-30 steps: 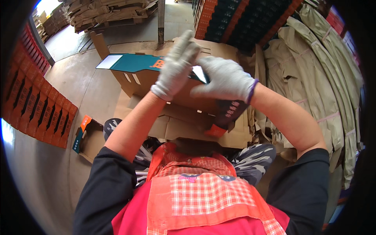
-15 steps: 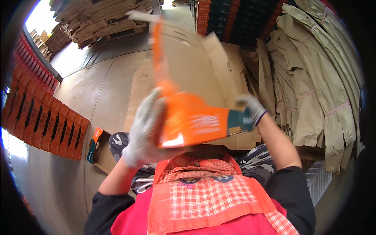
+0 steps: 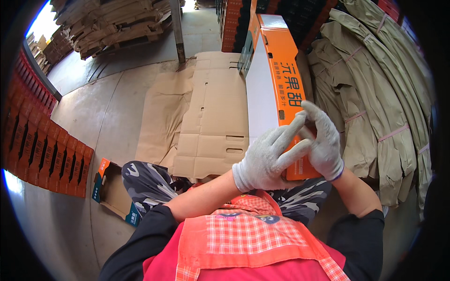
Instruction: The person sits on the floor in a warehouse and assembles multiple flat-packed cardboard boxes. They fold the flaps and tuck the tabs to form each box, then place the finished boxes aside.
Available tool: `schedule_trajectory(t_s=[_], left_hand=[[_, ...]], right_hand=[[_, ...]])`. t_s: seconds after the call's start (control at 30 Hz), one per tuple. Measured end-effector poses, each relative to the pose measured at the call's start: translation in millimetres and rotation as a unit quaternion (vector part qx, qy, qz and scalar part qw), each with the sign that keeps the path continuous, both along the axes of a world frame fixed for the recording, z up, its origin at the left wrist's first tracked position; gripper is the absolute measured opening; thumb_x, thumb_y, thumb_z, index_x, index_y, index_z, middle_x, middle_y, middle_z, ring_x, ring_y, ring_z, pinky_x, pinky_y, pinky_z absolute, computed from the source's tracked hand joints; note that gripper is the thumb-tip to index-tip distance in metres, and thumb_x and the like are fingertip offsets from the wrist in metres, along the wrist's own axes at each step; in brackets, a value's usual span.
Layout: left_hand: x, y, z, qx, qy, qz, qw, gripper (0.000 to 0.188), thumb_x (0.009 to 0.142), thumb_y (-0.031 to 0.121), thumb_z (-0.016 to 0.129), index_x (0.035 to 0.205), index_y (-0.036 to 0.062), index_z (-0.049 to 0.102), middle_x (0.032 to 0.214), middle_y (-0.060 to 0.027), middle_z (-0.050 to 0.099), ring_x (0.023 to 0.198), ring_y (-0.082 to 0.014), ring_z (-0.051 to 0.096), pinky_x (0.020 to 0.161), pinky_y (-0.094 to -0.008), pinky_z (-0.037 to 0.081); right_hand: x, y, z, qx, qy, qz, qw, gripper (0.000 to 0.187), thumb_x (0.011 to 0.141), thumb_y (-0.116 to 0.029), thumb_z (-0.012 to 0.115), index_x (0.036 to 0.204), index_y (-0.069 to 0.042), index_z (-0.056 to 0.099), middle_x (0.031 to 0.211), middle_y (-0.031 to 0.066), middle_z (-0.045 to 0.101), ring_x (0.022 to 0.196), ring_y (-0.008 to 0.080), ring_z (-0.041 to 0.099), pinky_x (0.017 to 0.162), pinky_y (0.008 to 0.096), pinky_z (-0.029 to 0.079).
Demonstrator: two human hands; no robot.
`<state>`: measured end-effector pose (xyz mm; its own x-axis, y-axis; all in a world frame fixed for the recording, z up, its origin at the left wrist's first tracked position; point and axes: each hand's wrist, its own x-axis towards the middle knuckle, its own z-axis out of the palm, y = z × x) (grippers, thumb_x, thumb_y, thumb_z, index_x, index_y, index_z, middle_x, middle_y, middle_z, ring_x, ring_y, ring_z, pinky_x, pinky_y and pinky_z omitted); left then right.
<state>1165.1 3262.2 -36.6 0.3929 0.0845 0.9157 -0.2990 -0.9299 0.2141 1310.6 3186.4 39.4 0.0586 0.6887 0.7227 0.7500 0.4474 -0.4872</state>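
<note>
A long orange-and-white cardboard box [image 3: 288, 65] extends away from me, its near end at my lap. My left hand [image 3: 269, 157], in a pale work glove, wraps over the near end, fingers reaching across the orange side. Against the right edge of that same end, my gloved right hand [image 3: 323, 140] bends its fingers over the cardboard. The fingertips of both hands meet there and partly hide the corner. Flat brown die-cut cardboard blanks [image 3: 213, 107] lie to the left of the box, in front of my knees.
By my left knee sits an open cardboard tray [image 3: 115, 189] with orange and green ends. Stacked orange boxes [image 3: 47, 150] stand farther left. Tied bundles of brown paper [image 3: 370, 103] line the right. Piled cardboard [image 3: 112, 23] and a metal post [image 3: 178, 33] are at the back.
The box has swung from across my front to pointing away from me on the right. My left hand has moved right to meet my right hand at its near end, exposing the flat blanks.
</note>
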Motion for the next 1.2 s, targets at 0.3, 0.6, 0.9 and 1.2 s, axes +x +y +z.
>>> schedule_trajectory(t_s=[0.3, 0.6, 0.9, 1.2], left_hand=[[2.7, -20.5, -36.0, -0.235, 0.027, 0.035, 0.971, 0.141, 0.054, 0.059, 0.086, 0.152, 0.0007, 0.002, 0.154, -0.0305, 0.013, 0.140, -0.0484, 0.022, 0.114, -0.0518, 0.023], [-17.1, -29.0, -34.5, -0.332, 0.202, -0.105, 0.915, 0.102, 0.058, 0.047, 0.087, 0.138, 0.0059, 0.040, 0.138, -0.0145, 0.044, 0.132, -0.0347, 0.037, 0.111, -0.0460, 0.029], [-28.8, -18.8, -36.5, -0.346, 0.025, -0.092, 0.933, 0.131, 0.067, 0.018, 0.088, 0.152, 0.0094, -0.010, 0.144, -0.0147, 0.038, 0.132, -0.0256, 0.041, 0.115, -0.0392, 0.028], [-95.9, -7.5, -34.9, -0.225, 0.340, -0.119, 0.905, 0.052, 0.081, 0.025, 0.072, 0.125, 0.0021, 0.058, 0.117, -0.0184, 0.064, 0.107, -0.0353, 0.061, 0.094, -0.0398, 0.049]], right_hand=[[-15.1, 4.0, 22.9, -0.357, 0.026, -0.035, 0.933, 0.012, 0.070, -0.009, 0.064, 0.070, -0.005, 0.052, 0.057, 0.0086, 0.047, 0.055, 0.0260, 0.051, 0.056, 0.0361, 0.041], [-60.1, 48.2, 1.5, -0.198, -0.386, 0.165, 0.886, 0.024, 0.070, -0.019, 0.068, 0.091, -0.010, 0.061, 0.094, 0.0108, 0.061, 0.087, 0.0315, 0.060, 0.081, 0.0430, 0.043], [-26.0, 139.5, 47.5, -0.344, 0.417, -0.034, 0.841, 0.015, 0.089, -0.011, 0.064, 0.100, -0.002, 0.061, 0.094, 0.0104, 0.067, 0.075, 0.0159, 0.067, 0.072, 0.0292, 0.056], [34.4, 173.7, -67.4, -0.247, -0.435, -0.040, 0.865, 0.013, 0.079, -0.018, 0.065, 0.091, -0.013, 0.068, 0.088, 0.0109, 0.070, 0.086, 0.0302, 0.067, 0.072, 0.0409, 0.052]])
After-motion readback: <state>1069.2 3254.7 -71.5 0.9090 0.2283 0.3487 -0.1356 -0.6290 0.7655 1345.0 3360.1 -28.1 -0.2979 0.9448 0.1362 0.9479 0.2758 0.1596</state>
